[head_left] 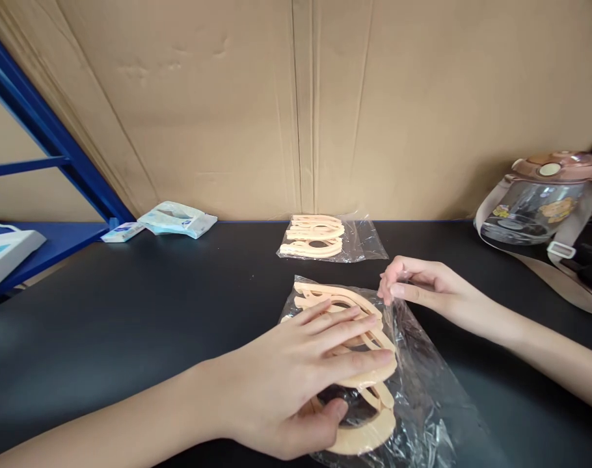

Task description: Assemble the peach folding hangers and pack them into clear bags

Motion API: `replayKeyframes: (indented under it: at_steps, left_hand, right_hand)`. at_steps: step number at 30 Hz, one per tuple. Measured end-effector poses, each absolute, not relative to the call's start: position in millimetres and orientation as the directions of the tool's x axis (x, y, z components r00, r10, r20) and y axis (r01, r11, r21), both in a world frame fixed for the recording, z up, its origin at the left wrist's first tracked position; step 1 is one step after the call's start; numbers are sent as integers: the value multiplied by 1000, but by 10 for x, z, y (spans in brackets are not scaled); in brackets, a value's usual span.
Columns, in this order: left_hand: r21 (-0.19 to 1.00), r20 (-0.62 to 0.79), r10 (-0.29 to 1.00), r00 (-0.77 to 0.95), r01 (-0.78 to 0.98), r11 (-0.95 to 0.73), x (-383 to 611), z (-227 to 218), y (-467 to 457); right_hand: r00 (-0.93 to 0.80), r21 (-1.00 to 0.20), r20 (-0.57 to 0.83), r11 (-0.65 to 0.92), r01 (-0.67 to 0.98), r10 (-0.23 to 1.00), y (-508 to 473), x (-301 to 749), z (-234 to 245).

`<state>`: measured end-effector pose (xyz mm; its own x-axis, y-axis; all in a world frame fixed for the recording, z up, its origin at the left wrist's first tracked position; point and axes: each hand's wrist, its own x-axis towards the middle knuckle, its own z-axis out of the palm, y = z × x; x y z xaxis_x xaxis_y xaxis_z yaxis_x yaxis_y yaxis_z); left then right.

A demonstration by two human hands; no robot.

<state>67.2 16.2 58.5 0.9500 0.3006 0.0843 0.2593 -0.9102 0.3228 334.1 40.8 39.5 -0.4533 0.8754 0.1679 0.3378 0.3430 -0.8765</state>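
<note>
My left hand (300, 370) lies flat with fingers stretched over a stack of peach plastic hangers (354, 390) that sits in a clear plastic bag (423, 396) on the black table (130, 312). The thumb rests at the stack's near side. My right hand (417, 286) pinches the bag's far edge between thumb and fingers, just right of the stack's top. A second clear bag with the same peach hangers (315, 237) lies further back against the cardboard wall.
A clear water bottle with a brown lid and strap (540, 201) lies at the right. Light blue tissue packs (176, 220) sit at the back left by a blue metal shelf frame (52, 140). A white box (8, 253) rests on the blue shelf.
</note>
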Motion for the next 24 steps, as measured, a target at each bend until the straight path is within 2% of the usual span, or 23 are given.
replayKeyframes:
  at_steps: [4,10,18,21,24]
  left_hand:
    - [328,71,302,951,264,-907,682,581,150]
    - [370,95,392,915,333,-868,677,546,131]
    - [378,111,390,914,324,-867,639,572,175]
    - [375,81,502,861,440,-816,544,587,279]
    - [313,35,694,719,652,-691,422,570,415]
  right_hand:
    - [-385,-863,183,335,378,905,397,3265,295]
    - [-351,-775,220,382,505,910,396,3234,194]
    - [-279,-734,310,415,537,909,415,3259,186]
    - [-208,-721,300,364,589,931,445,3348,196]
    - [-194,-748,142,233,621,971,433,3438,251]
